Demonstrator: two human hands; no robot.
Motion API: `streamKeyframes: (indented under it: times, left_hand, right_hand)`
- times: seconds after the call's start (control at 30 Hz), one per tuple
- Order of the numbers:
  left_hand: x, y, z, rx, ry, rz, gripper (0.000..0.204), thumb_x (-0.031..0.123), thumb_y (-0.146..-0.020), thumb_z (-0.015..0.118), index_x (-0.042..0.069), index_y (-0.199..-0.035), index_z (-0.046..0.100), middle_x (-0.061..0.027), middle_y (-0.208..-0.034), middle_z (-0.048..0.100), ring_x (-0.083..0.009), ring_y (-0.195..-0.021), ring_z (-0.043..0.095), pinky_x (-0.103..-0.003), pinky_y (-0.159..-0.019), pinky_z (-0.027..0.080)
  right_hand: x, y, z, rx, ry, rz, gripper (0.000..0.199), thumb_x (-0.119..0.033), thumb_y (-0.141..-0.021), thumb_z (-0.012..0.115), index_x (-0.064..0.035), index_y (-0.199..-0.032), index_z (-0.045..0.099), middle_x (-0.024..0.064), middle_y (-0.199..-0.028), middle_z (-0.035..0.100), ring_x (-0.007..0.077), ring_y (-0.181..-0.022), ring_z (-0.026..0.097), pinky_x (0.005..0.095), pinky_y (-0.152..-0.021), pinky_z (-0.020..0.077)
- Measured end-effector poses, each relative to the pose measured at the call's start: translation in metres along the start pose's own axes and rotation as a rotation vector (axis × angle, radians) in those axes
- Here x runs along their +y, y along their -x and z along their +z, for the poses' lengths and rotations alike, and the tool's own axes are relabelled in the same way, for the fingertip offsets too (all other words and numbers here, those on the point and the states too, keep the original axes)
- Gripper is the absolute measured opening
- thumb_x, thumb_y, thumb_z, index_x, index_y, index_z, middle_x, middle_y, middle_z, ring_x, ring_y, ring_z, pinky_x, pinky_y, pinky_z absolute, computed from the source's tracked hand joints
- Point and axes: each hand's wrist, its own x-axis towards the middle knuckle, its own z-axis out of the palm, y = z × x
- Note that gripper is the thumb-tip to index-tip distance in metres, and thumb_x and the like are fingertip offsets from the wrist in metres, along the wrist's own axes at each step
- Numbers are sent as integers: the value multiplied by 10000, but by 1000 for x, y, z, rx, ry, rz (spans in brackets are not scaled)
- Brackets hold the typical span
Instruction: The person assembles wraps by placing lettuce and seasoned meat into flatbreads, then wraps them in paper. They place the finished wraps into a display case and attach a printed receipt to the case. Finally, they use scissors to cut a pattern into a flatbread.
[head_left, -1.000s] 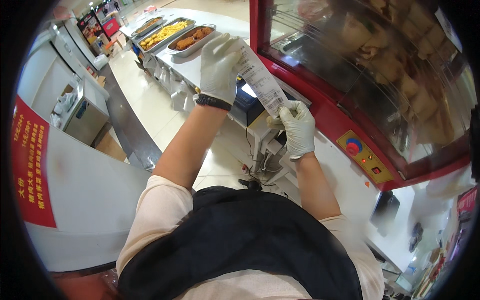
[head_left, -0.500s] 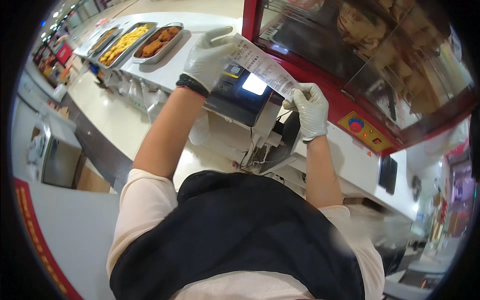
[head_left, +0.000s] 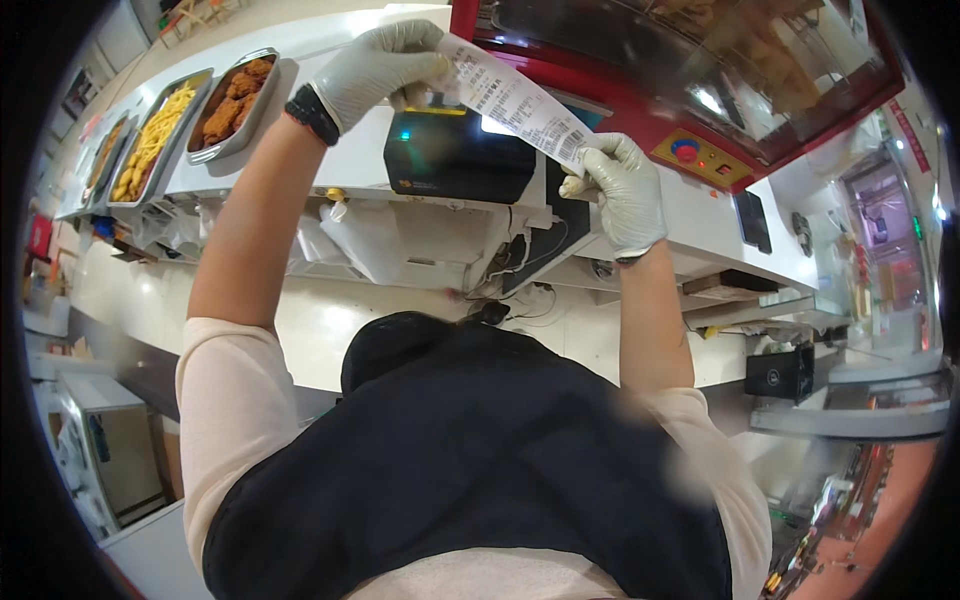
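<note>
While both gloved hands are raised, the left hand pinches the top end of a long printed receipt and the right hand grips its lower end, so the strip stretches taut between them above a black printer. Further left on the white counter, one metal tray holds fried chicken pieces, another tray fries.

My one view sits on my head, looking steeply down over my chest and forearms onto the surface, close in; its fisheye bends the edges near the rim.
</note>
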Motion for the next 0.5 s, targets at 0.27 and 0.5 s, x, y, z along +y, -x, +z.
streamKeyframes:
  times: [0.27,0.5]
  left_hand:
    - [15,-27,-17,-195,9,176,137,166,-955,660,85,-1055,706,10,-809,669,-26,-638,568,-173,-560,447]
    - [14,-38,-5,-270,38,198,166,168,-944,684,57,-1064,709,-36,-850,691,-37,-636,587,-178,-571,479]
  right_hand:
    - [16,66,42,103,80,-267,92,1,-977,574,36,-1061,588,134,-891,702,182,-754,696,308,-731,585]
    - [24,76,36,175,103,-349,99,-11,-989,574,39,-1075,572,148,-913,695,177,-771,701,311,-740,608]
